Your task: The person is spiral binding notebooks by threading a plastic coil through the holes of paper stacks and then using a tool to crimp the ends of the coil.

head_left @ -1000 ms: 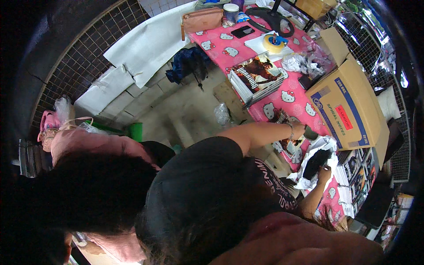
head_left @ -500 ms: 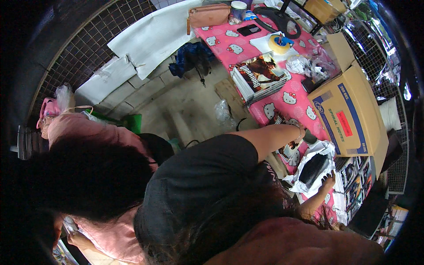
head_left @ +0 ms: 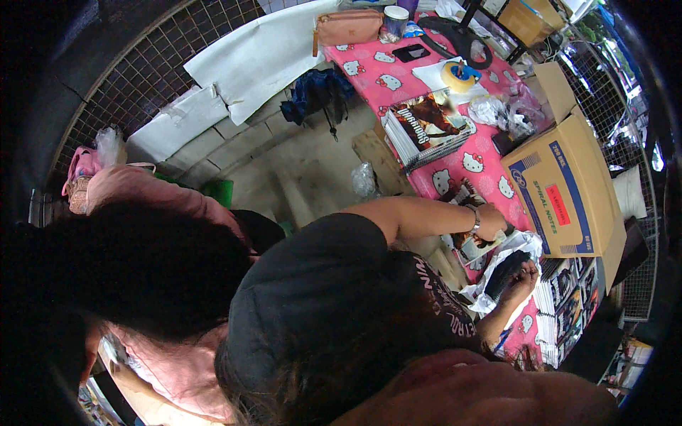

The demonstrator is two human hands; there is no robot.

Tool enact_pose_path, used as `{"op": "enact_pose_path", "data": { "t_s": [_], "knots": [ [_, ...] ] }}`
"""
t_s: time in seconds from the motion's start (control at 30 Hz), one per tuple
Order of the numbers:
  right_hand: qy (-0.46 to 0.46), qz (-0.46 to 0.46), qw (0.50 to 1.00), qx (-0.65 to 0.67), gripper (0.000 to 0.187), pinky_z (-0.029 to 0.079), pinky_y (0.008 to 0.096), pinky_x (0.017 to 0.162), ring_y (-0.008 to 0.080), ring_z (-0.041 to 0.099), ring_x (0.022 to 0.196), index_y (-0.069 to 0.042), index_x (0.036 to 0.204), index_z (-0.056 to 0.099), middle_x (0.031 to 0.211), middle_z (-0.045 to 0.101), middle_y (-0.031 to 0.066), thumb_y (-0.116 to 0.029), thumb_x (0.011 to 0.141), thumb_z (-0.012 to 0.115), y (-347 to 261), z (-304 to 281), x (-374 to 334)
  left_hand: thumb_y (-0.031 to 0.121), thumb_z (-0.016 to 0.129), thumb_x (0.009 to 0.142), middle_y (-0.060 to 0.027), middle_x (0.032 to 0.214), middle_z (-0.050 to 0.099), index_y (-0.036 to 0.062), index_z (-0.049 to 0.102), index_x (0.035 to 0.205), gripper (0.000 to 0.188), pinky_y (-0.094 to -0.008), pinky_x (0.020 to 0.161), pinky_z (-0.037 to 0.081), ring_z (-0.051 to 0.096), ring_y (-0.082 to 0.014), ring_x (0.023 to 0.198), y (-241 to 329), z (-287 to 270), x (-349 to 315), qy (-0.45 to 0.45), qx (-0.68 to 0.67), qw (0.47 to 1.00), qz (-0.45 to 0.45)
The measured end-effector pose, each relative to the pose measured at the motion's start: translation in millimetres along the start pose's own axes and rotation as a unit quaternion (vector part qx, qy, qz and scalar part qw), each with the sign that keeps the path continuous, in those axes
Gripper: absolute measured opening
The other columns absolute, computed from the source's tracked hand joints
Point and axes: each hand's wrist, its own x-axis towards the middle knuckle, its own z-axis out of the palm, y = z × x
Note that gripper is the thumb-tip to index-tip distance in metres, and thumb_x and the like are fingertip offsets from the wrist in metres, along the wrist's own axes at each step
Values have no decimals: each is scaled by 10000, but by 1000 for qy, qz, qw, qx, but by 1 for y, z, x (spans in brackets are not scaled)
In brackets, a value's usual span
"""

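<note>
My left hand (head_left: pixel 490 221) is over a spiral notebook (head_left: pixel 471 246) with a dark picture cover, at the table's near edge. Its fingers are bent downward beside a small dark item, and what they hold is hidden. Close by, a ridged black bundle (head_left: pixel 503 272), perhaps of binding coils, lies in opened white wrapping paper (head_left: pixel 527 243). My right hand (head_left: pixel 524 280) has its fingers curled onto the bundle's right side. Right of it are stacked notebooks (head_left: pixel 567 302) with dark covers.
A cardboard box (head_left: pixel 561 177) with raised flaps stands on the pink patterned tablecloth (head_left: pixel 474 162). Further back are a notebook stack (head_left: pixel 430 126), a tape roll (head_left: pixel 458 77), a phone (head_left: pixel 411 52) and a pouch (head_left: pixel 348 27). At left is another person in pink (head_left: pixel 153 186).
My left hand has shifted down and right toward the white paper. My right hand's fingers, earlier spread at the paper's edge, are now bent onto the black bundle. The view has shifted slightly.
</note>
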Motion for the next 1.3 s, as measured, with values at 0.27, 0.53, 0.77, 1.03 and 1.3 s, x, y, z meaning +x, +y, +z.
{"op": "enact_pose_path", "data": {
  "t_s": [0.27, 0.53, 0.77, 1.03, 1.3],
  "knots": [
    [-72, -231, 865, -440, 304, 501, 353, 750, 299, 615, 813, -1, 1139, 595, 958, 647, 165, -143, 892, 488, -6, 19, -19, 256, 636, 666, 16, 745, 597, 186, 643, 720, 89, -358, 814, 361, 564, -167, 877, 25, -10, -32, 186, 170, 963, 98],
    [-128, -227, 876, -406, 285, 440, 359, 912, 285, 601, 982, 14, 1164, 584, 1062, 634, 182, -92, 917, 489, -51, 49, -46, 270, 654, 651, -13, 771, 573, 146, 625, 743, 157, -399, 931, 374, 559, -197, 865, 10, 18, -17, 254, 119, 955, 96],
    [-243, 7, 896, -373, 351, 475, 305, 686, 166, 569, 745, -12, 1176, 592, 998, 612, 103, -84, 865, 447, -24, 23, -9, 285, 664, 685, -57, 794, 547, 124, 629, 784, 193, -474, 1059, 311, 565, -239, 898, 11, 14, -28, 239, 45, 964, 109],
    [-64, 58, 992, -94, 760, 320, 226, 452, 84, 372, 479, -161, 1512, 169, 775, 530, -3, -114, 836, 515, 71, 71, -74, 308, 582, 816, -61, 846, 549, 95, 613, 874, 223, -473, 1094, 279, 555, -237, 937, 25, 7, -28, 215, 74, 968, 105],
    [-143, 53, 969, -193, 597, 406, 260, 647, 130, 531, 734, -16, 1372, 442, 1041, 608, 90, -466, 993, 341, 8, 69, -62, 272, 610, 822, -54, 926, 594, 104, 619, 927, 198, -426, 1051, 315, 557, -233, 991, 8, 0, -44, 161, 63, 977, 120]
  ]
}}
